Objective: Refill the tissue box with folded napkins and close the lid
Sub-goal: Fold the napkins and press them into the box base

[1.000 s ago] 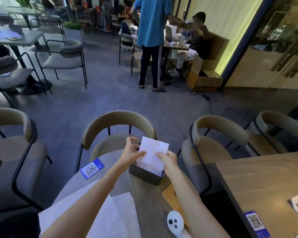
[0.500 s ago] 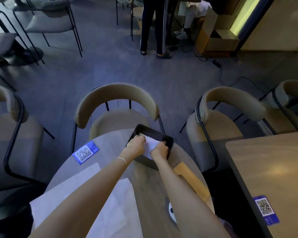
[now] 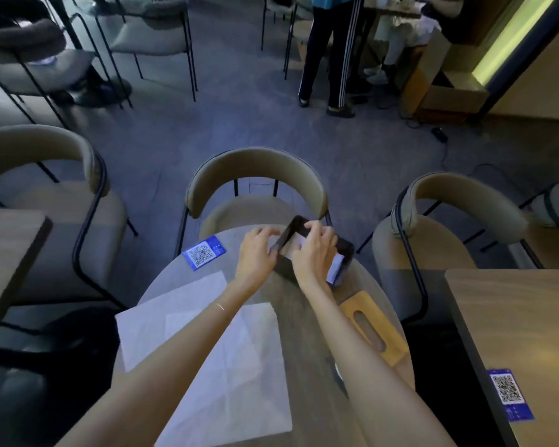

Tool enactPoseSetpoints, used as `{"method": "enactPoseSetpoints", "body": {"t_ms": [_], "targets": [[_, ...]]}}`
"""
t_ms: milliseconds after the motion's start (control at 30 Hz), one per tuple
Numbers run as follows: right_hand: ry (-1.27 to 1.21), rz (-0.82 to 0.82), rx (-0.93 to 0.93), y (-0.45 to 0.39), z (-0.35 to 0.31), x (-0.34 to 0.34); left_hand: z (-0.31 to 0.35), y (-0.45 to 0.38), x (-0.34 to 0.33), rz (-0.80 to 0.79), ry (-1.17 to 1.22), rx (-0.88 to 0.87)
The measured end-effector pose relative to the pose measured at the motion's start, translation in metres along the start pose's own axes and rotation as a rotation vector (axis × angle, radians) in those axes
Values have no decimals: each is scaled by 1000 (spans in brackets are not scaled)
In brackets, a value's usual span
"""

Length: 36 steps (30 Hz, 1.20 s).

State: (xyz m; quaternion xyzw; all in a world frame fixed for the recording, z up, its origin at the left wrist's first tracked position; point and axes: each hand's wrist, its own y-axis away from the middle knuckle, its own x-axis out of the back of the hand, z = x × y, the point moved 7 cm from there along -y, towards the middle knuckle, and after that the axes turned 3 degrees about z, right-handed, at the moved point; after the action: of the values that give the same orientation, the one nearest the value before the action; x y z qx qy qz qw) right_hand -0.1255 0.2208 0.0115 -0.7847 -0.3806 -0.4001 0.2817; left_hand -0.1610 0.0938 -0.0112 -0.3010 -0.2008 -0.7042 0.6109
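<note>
A black open tissue box [image 3: 347, 250] stands at the far end of the round table [image 3: 307, 333]. White folded napkins [image 3: 335, 267] lie inside it, mostly hidden under my right hand [image 3: 315, 250], which presses down into the box with fingers spread. My left hand [image 3: 257, 250] grips the box's left wall. The wooden lid [image 3: 373, 327] with its oval slot lies flat on the table, right of my right forearm. Two unfolded white napkins [image 3: 207, 337] are spread on the near left part of the table.
A blue QR card [image 3: 204, 252] lies on the table's far left. Curved-back chairs [image 3: 255, 191] ring the table. Wooden tables stand left and right [image 3: 513, 333]. A person's legs [image 3: 326, 56] are farther back on the floor. A dark object peeks out under my right forearm.
The napkin held up above the box a second ago has gone down into it. My left hand shifted from inside the box to its left wall; my right hand now presses flat inside.
</note>
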Motion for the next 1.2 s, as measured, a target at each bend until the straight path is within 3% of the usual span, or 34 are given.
{"method": "enactPoseSetpoints", "body": {"t_ms": [67, 133, 233, 333, 533, 667, 933, 1067, 1200], "targets": [[-89, -68, 218, 26, -32, -10, -39, 38, 20, 108, -12, 218], [-106, -306, 341, 57, -51, -43, -80, 87, 29, 114, -61, 427], [-68, -689, 328, 105, -49, -96, -120, 145, 17, -111, -163, 563], [29, -879, 325, 139, -38, -129, -137, 176, 3, -277, -196, 549], [236, -958, 303, 145, -20, -143, -139, 188, 2, -332, -185, 417], [232, -999, 270, 139, -17, -142, -138, 194, 6, -296, -120, 396], [-319, -1120, -60, 105, -38, -82, -106, 176, 35, -154, 53, 279], [-593, -984, -164, 66, -37, -35, -74, 152, 45, -108, 189, 223], [-640, -811, -167, 35, -21, 9, -40, 119, 51, -81, 269, 128]]}}
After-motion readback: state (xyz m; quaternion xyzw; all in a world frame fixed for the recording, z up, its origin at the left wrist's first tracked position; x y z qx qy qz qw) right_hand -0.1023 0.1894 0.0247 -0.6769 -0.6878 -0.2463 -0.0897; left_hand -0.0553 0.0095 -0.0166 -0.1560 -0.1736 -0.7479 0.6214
